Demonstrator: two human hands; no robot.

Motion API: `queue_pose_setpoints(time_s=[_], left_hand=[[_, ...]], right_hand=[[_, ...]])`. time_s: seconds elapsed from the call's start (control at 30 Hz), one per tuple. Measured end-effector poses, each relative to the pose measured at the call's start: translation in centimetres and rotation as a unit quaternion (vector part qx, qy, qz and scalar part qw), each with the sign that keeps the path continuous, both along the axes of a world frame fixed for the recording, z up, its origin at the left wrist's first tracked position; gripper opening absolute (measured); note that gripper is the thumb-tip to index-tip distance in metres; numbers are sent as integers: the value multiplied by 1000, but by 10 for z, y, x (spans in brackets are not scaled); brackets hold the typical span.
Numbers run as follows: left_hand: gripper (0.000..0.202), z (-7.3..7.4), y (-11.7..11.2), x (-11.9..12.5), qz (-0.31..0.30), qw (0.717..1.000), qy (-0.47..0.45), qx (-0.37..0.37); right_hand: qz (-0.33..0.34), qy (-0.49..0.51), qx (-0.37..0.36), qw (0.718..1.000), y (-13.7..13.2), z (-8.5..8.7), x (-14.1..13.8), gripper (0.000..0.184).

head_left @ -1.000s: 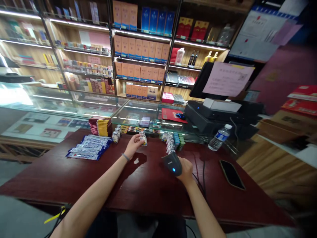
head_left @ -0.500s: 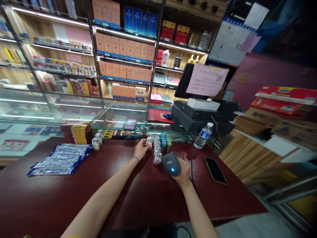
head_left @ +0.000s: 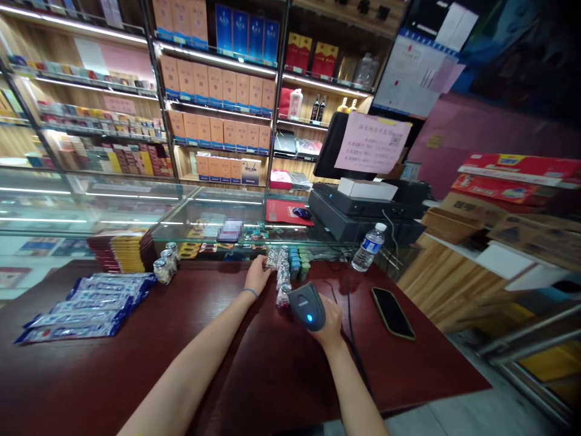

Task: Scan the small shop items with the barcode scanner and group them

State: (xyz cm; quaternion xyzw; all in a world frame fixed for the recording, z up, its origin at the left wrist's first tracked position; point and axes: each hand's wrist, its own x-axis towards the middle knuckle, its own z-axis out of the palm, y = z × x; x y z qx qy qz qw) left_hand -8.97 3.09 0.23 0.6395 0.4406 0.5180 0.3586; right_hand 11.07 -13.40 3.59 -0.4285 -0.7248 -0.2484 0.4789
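Observation:
My left hand point(head_left: 256, 275) reaches to the back of the dark red table point(head_left: 254, 363) and closes on a small clear jar point(head_left: 271, 260) at the end of a row of like jars point(head_left: 283, 280). My right hand point(head_left: 327, 324) grips a grey barcode scanner point(head_left: 307, 304) with a blue light, held just right of the jar row and pointing at it. Small blue and green containers point(head_left: 299, 262) stand behind the jars.
More clear jars point(head_left: 165, 262) and blue packets point(head_left: 82, 306) lie at the left, by a stack of red and yellow boxes point(head_left: 121, 248). A black phone point(head_left: 393, 312) and water bottle point(head_left: 367, 248) sit right. A glass counter point(head_left: 190, 215), till point(head_left: 363, 209) and stocked shelves stand behind.
My left hand carried a jar from the table's middle over to the jar row on the right and lowered it there. The view swung right; the scanner stayed in my right hand.

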Motion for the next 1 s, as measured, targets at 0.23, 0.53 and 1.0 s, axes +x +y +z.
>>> queue_pose_setpoints(time_s=[0.23,0.53,1.0], left_hand=[[40,-8,4,1,4,998,-51,-28],[51,5,-37,-46,23,994,-99,-39],[32,32,-88,-225,229,969,-76,46]], right_hand=[[-7,0,4,1000,-2,6,-5,39],[1,-22,-15,1000,-8,19,-21,40],[50,-39,5,998,9,25,-132,32]])
